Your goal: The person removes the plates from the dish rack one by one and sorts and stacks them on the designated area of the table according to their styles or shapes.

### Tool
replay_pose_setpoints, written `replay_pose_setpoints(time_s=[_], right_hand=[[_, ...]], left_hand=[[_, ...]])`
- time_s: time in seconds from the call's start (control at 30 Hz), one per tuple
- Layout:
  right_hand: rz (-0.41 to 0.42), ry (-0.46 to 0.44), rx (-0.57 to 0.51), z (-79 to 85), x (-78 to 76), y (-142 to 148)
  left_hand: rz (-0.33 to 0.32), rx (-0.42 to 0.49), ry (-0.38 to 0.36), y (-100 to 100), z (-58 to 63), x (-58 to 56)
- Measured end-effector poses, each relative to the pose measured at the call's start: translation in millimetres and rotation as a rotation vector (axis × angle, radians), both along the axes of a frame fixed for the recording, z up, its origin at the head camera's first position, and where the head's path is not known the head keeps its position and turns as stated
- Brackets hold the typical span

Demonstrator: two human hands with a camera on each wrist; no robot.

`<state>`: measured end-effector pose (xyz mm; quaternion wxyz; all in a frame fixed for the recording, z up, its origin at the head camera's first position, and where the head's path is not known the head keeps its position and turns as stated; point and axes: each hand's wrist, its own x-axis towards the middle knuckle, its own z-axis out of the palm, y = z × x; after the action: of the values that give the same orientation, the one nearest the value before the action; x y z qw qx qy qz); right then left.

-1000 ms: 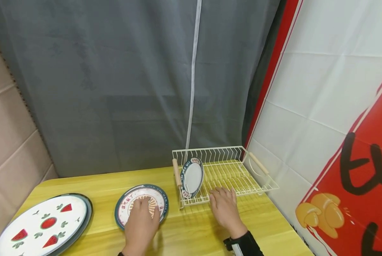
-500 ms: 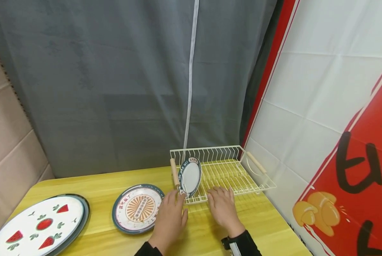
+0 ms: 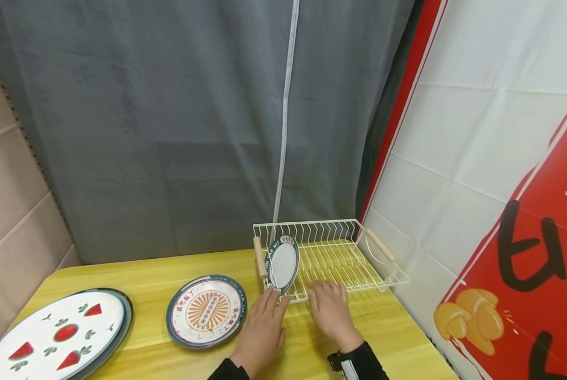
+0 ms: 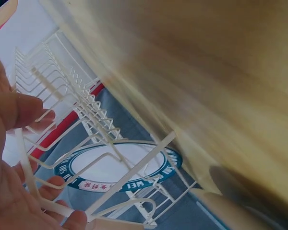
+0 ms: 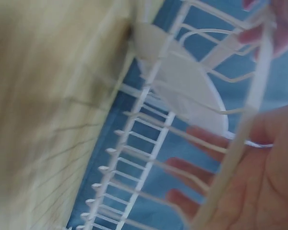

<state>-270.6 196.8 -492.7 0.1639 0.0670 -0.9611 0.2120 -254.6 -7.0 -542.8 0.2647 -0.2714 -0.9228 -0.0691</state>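
Note:
A cream wire dish rack [image 3: 333, 258] with wooden handles stands on the table. In its left end a small round plate [image 3: 283, 263] with a blue lettered rim stands on edge, tilted. My left hand [image 3: 261, 330] has its fingers over the rack's front rail, just before that plate; in the left wrist view its fingertips show beyond the rail. Further right, my right hand [image 3: 333, 314] holds the same rail, fingers hooked over between the wires [image 5: 182, 129]. Left of my left hand, a round sunburst-patterned plate [image 3: 208, 311] lies flat, apart from the hand.
At the far left lies a white oval plate [image 3: 60, 338] with red fruit prints, over a larger grey one [image 3: 127, 316]. A grey curtain [image 3: 183, 132] hangs behind the yellow wood-grain table [image 3: 155, 285]. A white and red printed wall [image 3: 459, 158] rises at the right.
My left hand has left the sunburst plate and moved right to the rack's front rail, then slightly further right along it. My right hand stays on the rail. The plates have not moved.

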Motion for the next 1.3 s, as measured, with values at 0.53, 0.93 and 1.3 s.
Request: replay_pose_setpoints(time_s=[0.53,0.93,1.3], right_hand=[[0.013,-0.262,-0.111,21.7,-118.9,-4],[0.011,-0.315,-0.212,35.8,-98.2,-35],[-0.079,-0.116,-0.095,16.0,-124.9,-22]], left_hand=[[0.057,-0.018,0.043,5,-8.3,-3.5],[0.069,-0.071,0.032,9,-6.2,-2.5],[0.067,-0.045,-0.006,7,-2.6,0.4]])
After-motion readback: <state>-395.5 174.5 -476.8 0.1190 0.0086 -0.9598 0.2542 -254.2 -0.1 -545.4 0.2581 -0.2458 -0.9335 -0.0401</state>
